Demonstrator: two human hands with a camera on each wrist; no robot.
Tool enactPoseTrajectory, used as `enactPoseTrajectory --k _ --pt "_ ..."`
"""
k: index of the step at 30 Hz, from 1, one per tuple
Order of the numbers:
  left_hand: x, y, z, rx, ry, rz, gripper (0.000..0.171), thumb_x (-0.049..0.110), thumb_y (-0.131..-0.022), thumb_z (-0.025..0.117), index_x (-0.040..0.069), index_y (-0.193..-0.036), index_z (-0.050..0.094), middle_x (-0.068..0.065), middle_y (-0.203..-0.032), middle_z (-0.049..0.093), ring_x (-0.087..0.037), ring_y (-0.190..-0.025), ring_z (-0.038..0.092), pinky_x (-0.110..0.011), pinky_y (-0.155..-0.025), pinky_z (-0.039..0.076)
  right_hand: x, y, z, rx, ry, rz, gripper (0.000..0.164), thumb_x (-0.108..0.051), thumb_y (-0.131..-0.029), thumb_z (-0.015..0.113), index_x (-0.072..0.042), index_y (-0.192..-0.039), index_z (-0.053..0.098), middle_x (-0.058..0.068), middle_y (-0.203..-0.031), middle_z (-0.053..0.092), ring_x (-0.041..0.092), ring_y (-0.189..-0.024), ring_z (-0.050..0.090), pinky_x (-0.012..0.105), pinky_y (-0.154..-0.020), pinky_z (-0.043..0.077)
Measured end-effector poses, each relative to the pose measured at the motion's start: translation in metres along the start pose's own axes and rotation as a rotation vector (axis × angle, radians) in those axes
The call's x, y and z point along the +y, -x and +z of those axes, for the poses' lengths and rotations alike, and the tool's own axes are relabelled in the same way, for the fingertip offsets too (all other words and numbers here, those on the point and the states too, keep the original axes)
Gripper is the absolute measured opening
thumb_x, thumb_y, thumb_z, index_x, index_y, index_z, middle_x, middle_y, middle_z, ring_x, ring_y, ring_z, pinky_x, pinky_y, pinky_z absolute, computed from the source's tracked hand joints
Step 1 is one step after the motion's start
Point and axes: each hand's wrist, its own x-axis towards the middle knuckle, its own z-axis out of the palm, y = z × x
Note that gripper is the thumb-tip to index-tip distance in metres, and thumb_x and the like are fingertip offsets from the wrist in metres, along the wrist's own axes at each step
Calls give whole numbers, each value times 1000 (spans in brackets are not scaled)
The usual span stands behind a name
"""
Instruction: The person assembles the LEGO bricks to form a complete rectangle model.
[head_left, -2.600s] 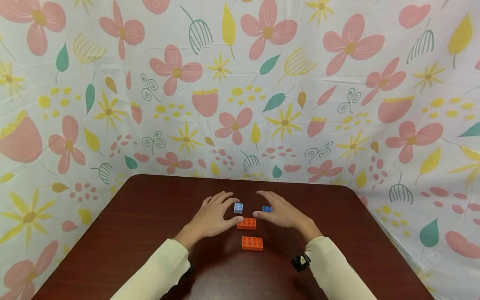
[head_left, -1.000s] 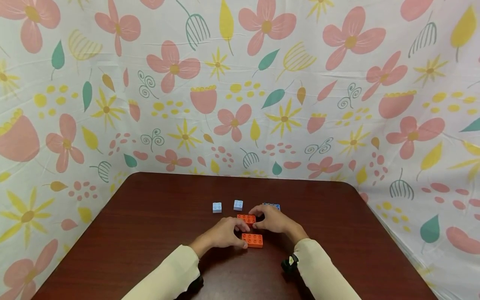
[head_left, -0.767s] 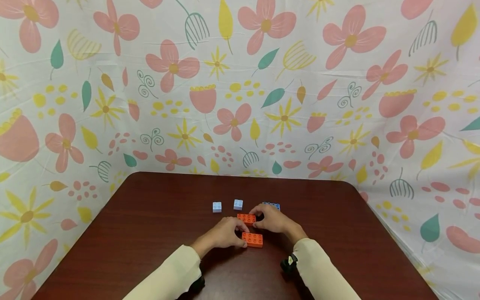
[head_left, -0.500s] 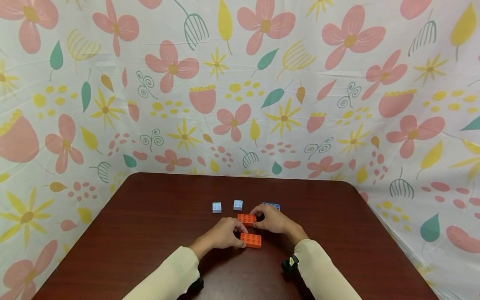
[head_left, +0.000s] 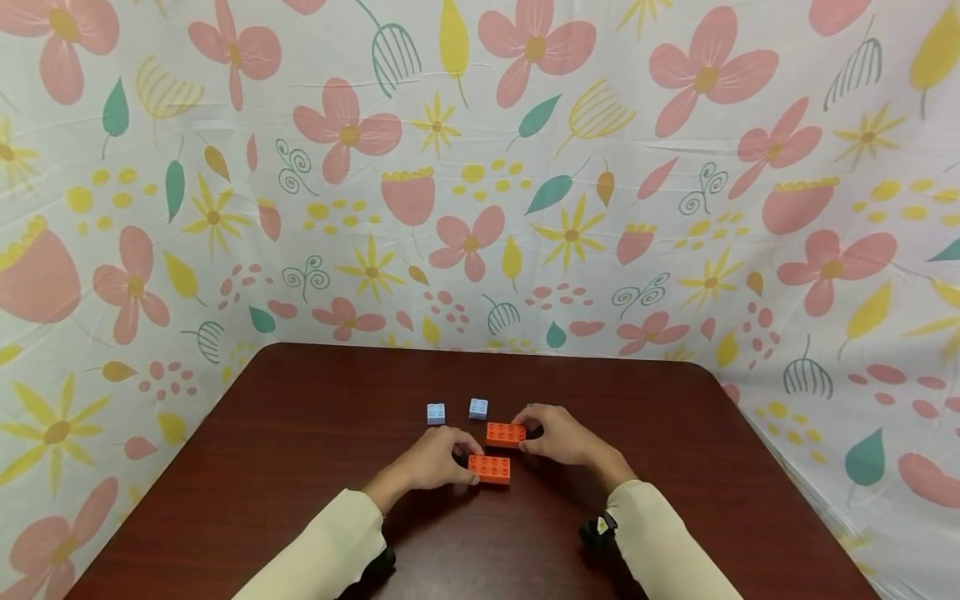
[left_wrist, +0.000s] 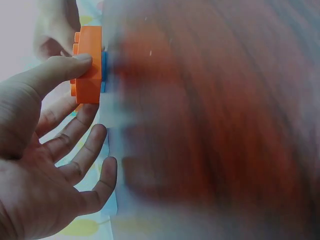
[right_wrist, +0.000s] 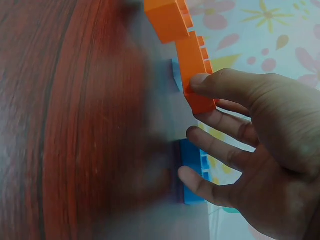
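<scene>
Two orange toy bricks with studs on top are in my fingers. My left hand pinches the nearer orange brick at its left end; in the left wrist view the thumb lies on the side of this brick and the other fingers spread below. The farther orange brick is pinched at its right end by my right hand, thumb on its near side. Both bricks are close over the tabletop, studs up, one staggered behind the other. A darker blue brick, hidden behind my right hand in the head view, stands beyond its lower fingers.
Two small light blue bricks stand farther back on the dark red-brown wooden table, left of the right hand. A white cloth with flower print hangs behind the table and along its sides.
Both hands have come down from hovering, and each has gripped an orange brick. Over the last half second the nearer brick has shifted left and away from me, the farther one right.
</scene>
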Motion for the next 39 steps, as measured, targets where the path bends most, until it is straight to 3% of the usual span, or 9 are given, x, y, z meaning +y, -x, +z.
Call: enactPoseTrajectory --k 19,39 --pt "-9 9 -17 48 14 -30 30 26 -81 88 21 -109 76 4 -104 73 -15 -96 66 -41 -85 55 2 38 -8 -26 -36 2 34 -23 -93 78 -15 -125 70 0 -117 71 14 -101 64 39 -90 57" --pt "-9 13 -15 33 -10 -26 29 25 -81 88 21 -107 77 5 -99 73 -15 -94 66 -38 -85 54 -4 40 6 -80 -38 -36 33 -24 -92 79 -14 -122 71 -1 -114 71 19 -100 64 42 -87 56"
